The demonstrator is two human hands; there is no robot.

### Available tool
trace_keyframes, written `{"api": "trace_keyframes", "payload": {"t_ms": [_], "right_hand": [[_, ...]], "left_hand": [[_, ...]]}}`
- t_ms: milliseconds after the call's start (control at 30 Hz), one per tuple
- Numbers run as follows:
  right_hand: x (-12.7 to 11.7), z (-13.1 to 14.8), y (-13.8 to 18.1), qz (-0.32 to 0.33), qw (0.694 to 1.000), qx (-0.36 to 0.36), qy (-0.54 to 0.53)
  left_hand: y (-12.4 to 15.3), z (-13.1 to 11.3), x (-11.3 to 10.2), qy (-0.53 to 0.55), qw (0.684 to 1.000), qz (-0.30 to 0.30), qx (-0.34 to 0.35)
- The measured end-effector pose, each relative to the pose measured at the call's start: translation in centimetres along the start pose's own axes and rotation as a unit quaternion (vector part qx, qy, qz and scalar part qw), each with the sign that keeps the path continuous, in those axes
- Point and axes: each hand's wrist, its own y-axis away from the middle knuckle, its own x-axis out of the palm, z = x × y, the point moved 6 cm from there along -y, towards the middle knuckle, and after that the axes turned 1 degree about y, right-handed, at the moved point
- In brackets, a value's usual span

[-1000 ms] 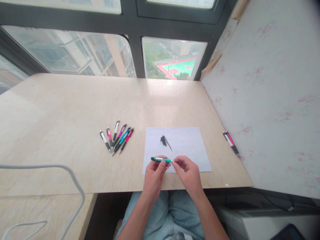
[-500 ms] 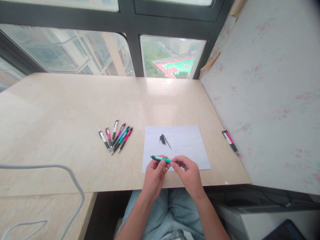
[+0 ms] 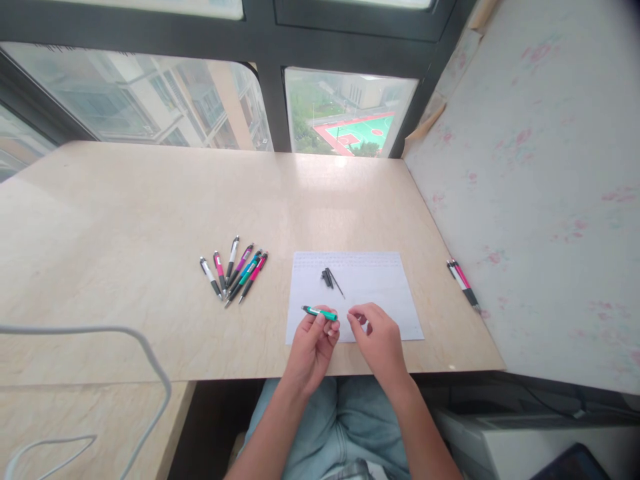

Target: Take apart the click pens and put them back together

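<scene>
My left hand (image 3: pixel 313 343) pinches a green pen barrel (image 3: pixel 319 312) with a black tip, held level over the near edge of a white sheet of paper (image 3: pixel 375 287). My right hand (image 3: pixel 377 337) is just right of the barrel with thumb and fingertips pinched together; what they hold, if anything, is too small to make out. Small black pen parts (image 3: pixel 330 279) lie on the paper beyond my hands. A fan of several pens (image 3: pixel 235 270) in pink, purple, teal and white lies on the table to the left.
The beige table (image 3: pixel 150 213) ends at a window frame behind and a pale floral wall (image 3: pixel 540 200) on the right. Two pens (image 3: pixel 463 283) lie by that wall. A white wire frame (image 3: pixel 100 373) sits at the near left. My jeans show below the table edge.
My right hand has drawn a little away from the green barrel's right end, leaving a gap. The barrel stays in my left hand.
</scene>
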Motion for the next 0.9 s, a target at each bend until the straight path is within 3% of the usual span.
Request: {"api": "trace_keyframes", "payload": {"t_ms": [233,533,733,900], "right_hand": [[1.5,-0.4,-2.9,0.006,0.974,-0.001,0.226],[3.6,-0.6,-5.3,0.079,0.928,0.096,0.352],[1.8,-0.8,-4.9,0.055,0.942,0.089,0.319],[-0.3,-2.7,-3.0,0.028,0.986,0.107,0.122]], "left_hand": [[-0.6,-0.2,-0.4,-0.050,0.999,0.009,0.020],[-0.4,-0.1,-0.4,-0.069,0.997,0.015,0.035],[-0.3,-0.3,-0.6,-0.046,0.998,0.007,0.033],[-0.3,-0.5,-0.6,-0.025,0.999,0.015,0.032]]}}
